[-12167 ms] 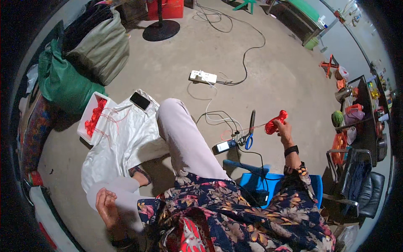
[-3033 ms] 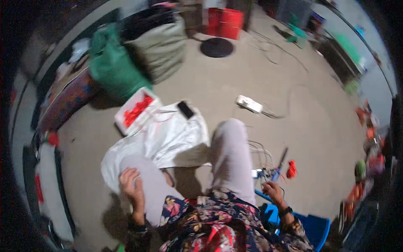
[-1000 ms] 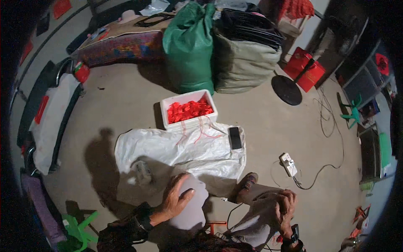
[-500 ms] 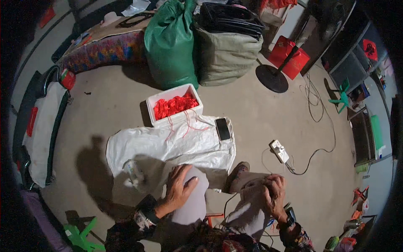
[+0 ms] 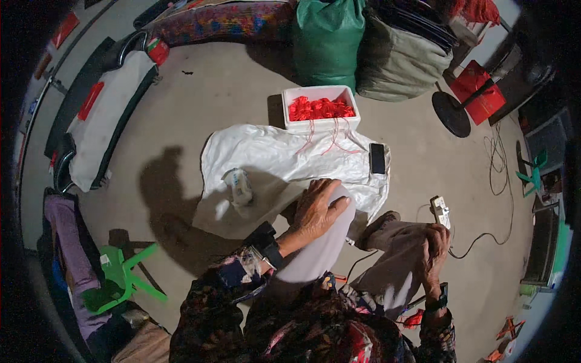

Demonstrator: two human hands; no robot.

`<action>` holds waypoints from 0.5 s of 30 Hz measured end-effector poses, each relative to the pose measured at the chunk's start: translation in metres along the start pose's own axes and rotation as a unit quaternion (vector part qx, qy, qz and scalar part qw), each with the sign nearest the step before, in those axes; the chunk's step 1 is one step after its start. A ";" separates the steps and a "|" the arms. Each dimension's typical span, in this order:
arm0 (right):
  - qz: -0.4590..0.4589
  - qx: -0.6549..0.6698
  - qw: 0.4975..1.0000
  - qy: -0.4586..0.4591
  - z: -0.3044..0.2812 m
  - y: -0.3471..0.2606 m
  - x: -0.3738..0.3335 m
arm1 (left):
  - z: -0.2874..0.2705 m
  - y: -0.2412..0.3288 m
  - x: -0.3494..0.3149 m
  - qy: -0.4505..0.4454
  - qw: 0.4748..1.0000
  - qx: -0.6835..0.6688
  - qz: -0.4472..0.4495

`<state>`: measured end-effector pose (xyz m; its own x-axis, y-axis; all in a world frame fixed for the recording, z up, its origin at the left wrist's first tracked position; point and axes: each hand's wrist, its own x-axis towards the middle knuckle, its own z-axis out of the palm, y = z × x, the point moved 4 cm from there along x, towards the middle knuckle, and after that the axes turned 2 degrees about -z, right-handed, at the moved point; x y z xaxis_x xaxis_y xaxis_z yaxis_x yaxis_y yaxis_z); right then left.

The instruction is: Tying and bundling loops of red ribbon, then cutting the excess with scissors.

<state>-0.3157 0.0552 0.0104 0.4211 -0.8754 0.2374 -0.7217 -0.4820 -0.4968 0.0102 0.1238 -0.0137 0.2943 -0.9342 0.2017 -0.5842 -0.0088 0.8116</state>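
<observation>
My left hand [image 5: 322, 212] lies on my left knee, palm down, thumb apart from its fingers, holding nothing. My right hand [image 5: 434, 249] rests over my right knee, its fingers draped loosely with nothing visible in them. In front of my knees a white woven sheet [image 5: 260, 148] is spread on the floor. On it are a dark phone [image 5: 377, 159] at the right and a whitish plastic packet [image 5: 239, 186] at the left, partly in shadow. At the sheet's far edge stands a white foam box [image 5: 330, 125] filled with red corded items [image 5: 321, 109]; several red strings hang over its near side.
A white power strip [image 5: 440, 212] with a black cable lies right of my knee. Behind the box stand a green sack [image 5: 330, 45] and a beige sack [image 5: 396, 60]. A round black stand base [image 5: 451, 115] is farther right. Green stools [image 5: 124, 278] and a covered bench [image 5: 112, 115] flank the floor.
My view has tilted down and swung left, so the sheet, box and sacks appear higher and farther right. Both hands stay on my knees.
</observation>
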 end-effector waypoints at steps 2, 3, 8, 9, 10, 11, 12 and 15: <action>-0.013 -0.021 1.000 0.016 0.002 0.001 -0.004 | -0.002 -0.004 -0.004 0.011 1.000 0.002 -0.011; -0.018 -0.032 0.999 0.025 0.002 0.001 -0.005 | -0.003 -0.006 -0.006 0.013 1.000 -0.003 -0.023; -0.034 -0.015 0.999 0.015 0.000 -0.003 0.001 | -0.003 -0.019 -0.009 0.052 0.998 -0.034 -0.023; -0.031 -0.008 0.999 0.023 -0.002 -0.005 0.001 | -0.004 -0.016 -0.008 0.053 0.998 -0.023 -0.025; -0.026 0.010 0.999 0.022 -0.001 -0.001 0.001 | 0.001 -0.019 -0.007 0.032 0.997 -0.035 -0.061; -0.024 0.027 0.999 0.021 -0.001 -0.001 0.003 | -0.001 -0.018 -0.009 0.031 0.994 -0.068 -0.078; -0.030 0.055 0.998 0.030 -0.001 0.001 0.003 | -0.003 -0.022 -0.012 0.034 0.994 -0.061 -0.085; 0.022 0.275 0.960 0.050 0.004 0.027 -0.003 | -0.012 -0.025 -0.013 0.031 0.990 -0.072 -0.117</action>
<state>-0.3344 0.0446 -0.0071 0.3213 -0.9073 0.2711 -0.3280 -0.3752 -0.8670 0.0301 0.1403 -0.0306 0.4575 -0.8888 0.0282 -0.3820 -0.1678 0.9088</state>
